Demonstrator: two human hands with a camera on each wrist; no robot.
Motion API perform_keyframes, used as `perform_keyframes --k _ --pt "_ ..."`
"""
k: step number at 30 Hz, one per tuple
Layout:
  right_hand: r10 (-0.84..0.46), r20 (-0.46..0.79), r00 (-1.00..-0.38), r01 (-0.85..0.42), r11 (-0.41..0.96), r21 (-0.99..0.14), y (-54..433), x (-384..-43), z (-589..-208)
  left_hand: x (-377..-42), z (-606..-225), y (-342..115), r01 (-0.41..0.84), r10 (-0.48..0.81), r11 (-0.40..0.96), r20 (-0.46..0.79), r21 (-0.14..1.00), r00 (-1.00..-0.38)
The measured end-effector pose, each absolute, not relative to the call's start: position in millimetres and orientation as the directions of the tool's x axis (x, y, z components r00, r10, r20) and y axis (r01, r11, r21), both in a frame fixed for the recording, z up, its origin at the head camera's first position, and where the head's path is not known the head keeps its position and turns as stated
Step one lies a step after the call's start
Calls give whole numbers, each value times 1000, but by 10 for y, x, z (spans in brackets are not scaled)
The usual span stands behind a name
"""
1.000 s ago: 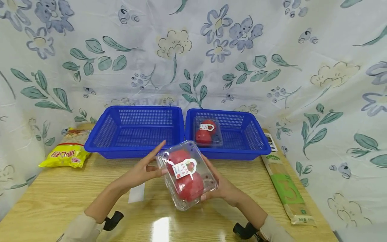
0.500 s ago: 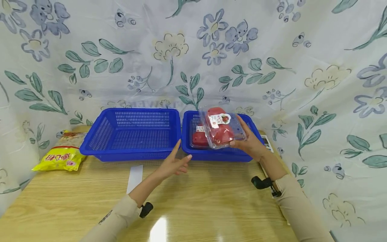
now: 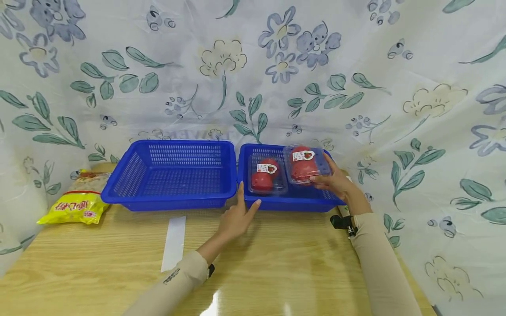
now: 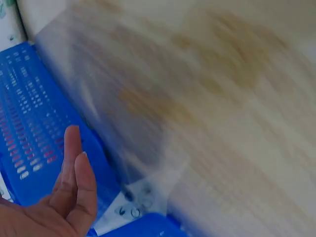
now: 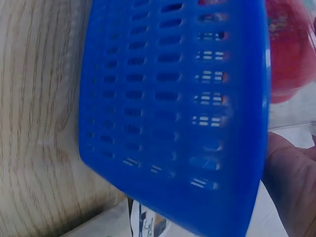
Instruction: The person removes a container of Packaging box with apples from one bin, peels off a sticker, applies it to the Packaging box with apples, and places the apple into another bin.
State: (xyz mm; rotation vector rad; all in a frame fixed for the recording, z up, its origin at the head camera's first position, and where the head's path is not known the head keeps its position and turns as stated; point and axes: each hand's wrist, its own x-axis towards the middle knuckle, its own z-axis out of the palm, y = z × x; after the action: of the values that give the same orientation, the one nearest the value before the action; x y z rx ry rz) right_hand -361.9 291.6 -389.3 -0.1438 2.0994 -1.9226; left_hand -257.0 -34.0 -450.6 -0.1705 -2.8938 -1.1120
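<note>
My right hand [image 3: 339, 181] grips a clear plastic fruit box [image 3: 304, 169] by its right side. Two round red fruits and a white label show in this box, which is slightly tilted over the right half of the right blue basket [image 3: 292, 202]. A second, similar fruit box [image 3: 262, 181] lies in that basket's left half. At the basket's front left corner is my left hand [image 3: 236, 217], index finger and thumb extended and fingertips right at the rim. In the right wrist view, the basket wall [image 5: 173, 113] partly hides the held box and the right hand [image 5: 291, 180].
To the left, a second blue basket [image 3: 170, 202] stands beside the first. A yellow food packet [image 3: 77, 204] lies at the table's far left, and a white paper strip [image 3: 174, 243] on the wooden table [image 3: 284, 259]. Floral cloth [image 3: 221, 101] hangs behind.
The held fruit box went from both hands over the table to the right hand alone, then over the right basket and lower. My left hand let go and moved to that basket's front left corner.
</note>
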Motion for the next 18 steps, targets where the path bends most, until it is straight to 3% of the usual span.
perform_keyframes --k 18 --pt "-244 -261 -934 203 238 -950 3041 -3703 -4094 -2565 -4596 -335 146 96 728 111 670 -989"
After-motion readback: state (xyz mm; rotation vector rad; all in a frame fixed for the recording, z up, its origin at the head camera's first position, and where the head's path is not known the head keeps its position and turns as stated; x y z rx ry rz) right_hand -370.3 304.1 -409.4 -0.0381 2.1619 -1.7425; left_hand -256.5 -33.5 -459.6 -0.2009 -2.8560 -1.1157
